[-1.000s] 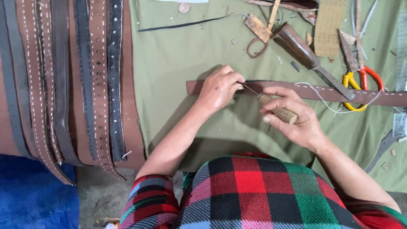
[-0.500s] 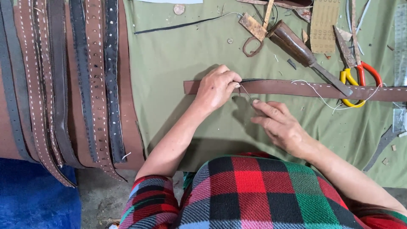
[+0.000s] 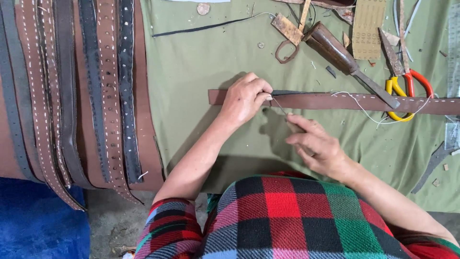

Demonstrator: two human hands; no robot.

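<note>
hands on the brown strap, mid-frame

while my left hand (image 3: 245, 98) presses down on the brown leather strap (image 3: 335, 101), its fingers are curled closed and pinch the strap's near edge just left of the frame's centre. that strap lies flat across the green cloth (image 3: 206, 62), running from the centre of the frame out to the right edge, with a row of white stitches showing along its right part. my right hand (image 3: 316, 144) sits just below the strap, a little right of centre, fingers folded around a thin awl (image 3: 282, 108) whose slim metal shaft slants up and left to the spot by my left fingertips. whether the tip touches the leather i cannot tell. a loose white thread (image 3: 364, 108) trails over the strap to the right of my hands.

above the strap, at upper right, lie a dark wooden-handled tool (image 3: 335, 48) with its blade resting on the strap, yellow and red handled scissors (image 3: 402, 86) and rusty old shears (image 3: 287, 36). a pale punched strip (image 3: 368, 24) lies at the top right.

down the left side of the frame, well apart from my hands, a row of finished belts (image 3: 76, 96) in brown and black hangs over the table edge, many with white stitching. my plaid lap (image 3: 287, 216) fills the bottom.
</note>
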